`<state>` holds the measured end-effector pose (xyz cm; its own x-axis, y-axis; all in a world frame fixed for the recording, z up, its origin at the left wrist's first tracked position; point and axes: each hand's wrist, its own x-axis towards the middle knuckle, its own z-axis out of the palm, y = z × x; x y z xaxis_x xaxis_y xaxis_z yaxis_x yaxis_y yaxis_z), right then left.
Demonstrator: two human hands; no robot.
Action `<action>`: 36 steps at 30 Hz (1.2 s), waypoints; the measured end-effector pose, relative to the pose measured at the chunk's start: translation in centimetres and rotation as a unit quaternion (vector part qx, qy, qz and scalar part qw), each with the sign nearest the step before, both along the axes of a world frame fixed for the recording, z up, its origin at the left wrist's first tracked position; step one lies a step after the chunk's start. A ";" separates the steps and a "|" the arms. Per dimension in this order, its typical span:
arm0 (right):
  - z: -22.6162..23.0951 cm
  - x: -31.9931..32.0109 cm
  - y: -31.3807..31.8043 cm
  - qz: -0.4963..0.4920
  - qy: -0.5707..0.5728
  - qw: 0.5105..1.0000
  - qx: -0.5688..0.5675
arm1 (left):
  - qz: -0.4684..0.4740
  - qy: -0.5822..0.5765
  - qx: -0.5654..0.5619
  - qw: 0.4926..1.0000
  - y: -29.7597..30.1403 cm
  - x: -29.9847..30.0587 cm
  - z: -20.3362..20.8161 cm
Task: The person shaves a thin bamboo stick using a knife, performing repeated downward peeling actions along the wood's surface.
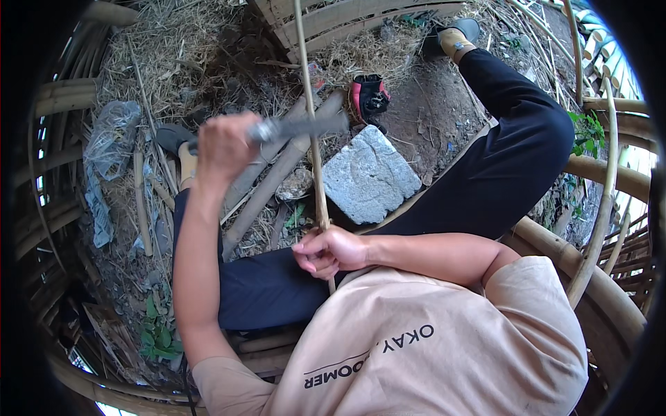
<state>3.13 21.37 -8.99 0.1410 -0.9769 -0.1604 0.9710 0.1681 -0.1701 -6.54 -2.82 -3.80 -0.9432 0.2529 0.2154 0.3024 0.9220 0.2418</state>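
Note:
My left hand (pixel 229 144) is closed round the handle of a knife (pixel 305 127), whose dark blade is blurred by motion. The blade crosses over a long thin pole (pixel 310 90); whether they touch I cannot tell. My right hand (pixel 334 251) is curled round the pole's lower part, close to my lap. Its short near end shows below the fingers, and the far end runs out of the top of the picture. A pale, flat stone block (pixel 370 175) lies on the ground just right of the pole.
Bamboo pieces (pixel 281 166) lie between my legs, beside a small rock (pixel 295 184). A black and red glove-like item (pixel 370 98) rests beyond the block. A slatted wooden panel (pixel 361 21) stands ahead. Crumpled clear plastic (pixel 114 139) is at left; bamboo rails (pixel 610 177) run along the right.

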 end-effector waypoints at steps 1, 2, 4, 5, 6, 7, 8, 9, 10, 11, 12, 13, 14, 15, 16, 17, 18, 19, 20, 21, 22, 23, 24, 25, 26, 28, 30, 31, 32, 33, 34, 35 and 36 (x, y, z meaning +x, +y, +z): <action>0.1 0.3 -0.2 0.010 0.002 1.000 0.010 | 0.059 -0.032 -0.015 0.998 -1.6 -1.4 0.2; 0.1 0.4 -0.2 0.018 0.005 1.000 0.021 | 0.115 -0.062 -0.029 0.991 -2.6 -2.6 0.9; 0.1 0.5 -0.3 0.012 -0.003 1.000 0.018 | 0.065 0.014 -0.070 0.995 -3.3 -3.5 2.1; 0.0 0.4 -0.3 0.009 -0.008 1.000 0.016 | 0.039 0.051 -0.090 0.994 -3.3 -3.9 2.6; 0.1 0.0 -0.2 0.007 -0.007 1.000 0.009 | 0.034 0.027 -0.086 0.995 -2.9 -3.8 2.8; 0.0 -0.2 -0.1 0.002 -0.012 1.000 0.001 | 0.024 -0.001 -0.082 0.996 -1.9 -3.1 3.1; -0.2 -0.4 0.0 -0.006 -0.018 1.000 -0.004 | 0.011 -0.031 -0.075 0.997 -0.8 -2.3 3.0; -0.4 -0.6 0.0 -0.002 -0.024 1.000 -0.006 | 0.001 -0.061 -0.061 0.996 0.0 -1.5 2.6; -0.3 -0.8 -0.1 0.001 -0.021 1.000 -0.006 | -0.004 -0.085 -0.055 0.995 0.7 -0.4 2.6; -0.4 -0.8 -0.2 0.003 -0.024 1.000 -0.012 | -0.008 -0.105 -0.046 0.993 1.4 0.6 2.7; -0.5 -0.8 -0.1 0.006 -0.026 0.999 -0.019 | -0.012 -0.125 -0.037 0.991 1.9 1.3 2.6; -0.5 -0.9 0.0 0.005 -0.028 0.999 -0.022 | -0.026 -0.137 -0.017 0.990 2.0 1.9 2.5; -0.4 -0.9 0.0 0.006 -0.030 0.999 -0.026 | -0.041 -0.149 0.002 0.988 2.1 2.5 2.3; -0.4 -1.0 0.0 0.006 -0.033 0.999 -0.029 | -0.055 -0.160 0.022 0.985 2.1 2.9 2.1; -0.4 -1.0 -0.1 0.006 -0.032 0.999 -0.032 | -0.061 -0.167 0.021 0.984 2.1 3.2 2.3; -0.4 -1.0 -0.1 0.007 -0.032 0.999 -0.036 | -0.066 -0.174 0.019 0.982 2.2 3.5 2.5; -0.4 -1.0 -0.1 0.007 -0.032 0.999 -0.039 | -0.072 -0.181 0.018 0.981 2.4 3.8 2.7; -0.4 -1.1 0.0 0.005 -0.029 0.999 -0.037 | -0.065 -0.194 -0.014 0.979 2.6 4.0 2.8; -0.4 -1.0 0.0 0.007 -0.023 0.999 -0.031 | -0.064 -0.187 -0.013 0.980 2.6 4.0 2.6; -0.4 -0.9 -0.1 0.008 -0.017 1.000 -0.024 | -0.064 -0.180 -0.012 0.981 2.6 4.1 2.2; -0.3 -0.9 -0.1 0.013 -0.011 1.000 -0.019 | -0.061 -0.173 -0.011 0.983 2.5 4.2 2.1; -0.3 -0.8 -0.1 0.011 -0.007 1.000 -0.010 | -0.064 -0.162 -0.020 0.985 2.4 4.1 2.1; -0.4 -0.7 -0.1 0.009 -0.004 1.000 0.000 | -0.067 -0.150 -0.029 0.986 2.3 3.8 2.0; -0.4 -0.6 -0.1 0.008 0.000 1.000 0.009 | -0.070 -0.139 -0.037 0.987 2.2 3.5 2.0; -0.4 -0.6 0.0 0.006 -0.003 1.000 0.015 | -0.076 -0.139 -0.058 0.986 2.0 3.3 2.0; -0.5 -0.8 0.3 -0.002 -0.007 1.000 0.029 | -0.092 -0.140 -0.098 0.981 2.0 2.2 1.7; 0.1 -0.3 0.2 0.014 -0.001 0.999 0.039 | -0.029 -0.071 -0.102 0.992 -0.6 0.8 1.3; 0.2 0.0 0.3 0.019 0.000 0.999 0.047 | 0.000 -0.038 -0.101 0.994 -2.0 0.0 0.9; 0.2 -0.2 0.3 0.015 0.001 0.999 0.045 | 0.056 -0.024 -0.144 0.988 -2.9 -1.6 2.4; 0.2 -0.3 0.2 0.011 0.003 0.999 0.044 | 0.112 -0.065 -0.165 0.978 -3.5 -2.8 4.0; 0.3 -0.3 0.2 0.012 0.003 0.999 0.041 | 0.130 -0.050 -0.186 0.973 -4.7 -3.6 4.3; 0.5 -0.3 0.0 0.005 0.003 0.999 0.045 | 0.107 -0.057 -0.226 0.967 -5.7 -4.0 4.6; 0.6 -0.4 0.0 0.007 0.006 0.999 0.043 | 0.083 -0.064 -0.265 0.958 -6.5 -4.1 4.5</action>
